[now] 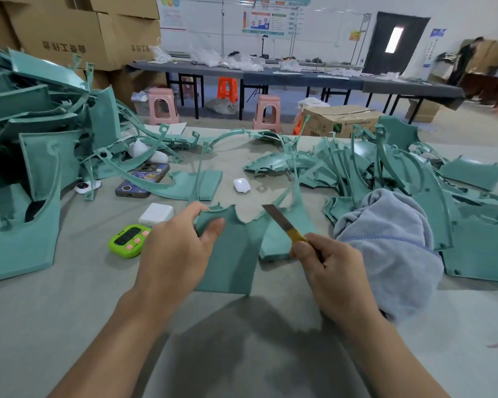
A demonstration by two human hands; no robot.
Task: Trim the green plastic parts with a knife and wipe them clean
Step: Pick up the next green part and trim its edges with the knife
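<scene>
Left hand point(181, 248) pinches the top-left corner of the green plastic part point(233, 259), which sits mid-surface point(98, 300) right in front, jagged edge facing away. Right hand point(331, 268) has its fingers curled tight round the yellow-handled knife point(281, 222), blade angled up over that ragged edge. A bluish towel point(391, 242) is bunched just right of it.

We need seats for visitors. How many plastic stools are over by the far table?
3: a pink stool at left, an orange stool under the table, and a second pink stool at centre. More may hide behind the box.
</scene>
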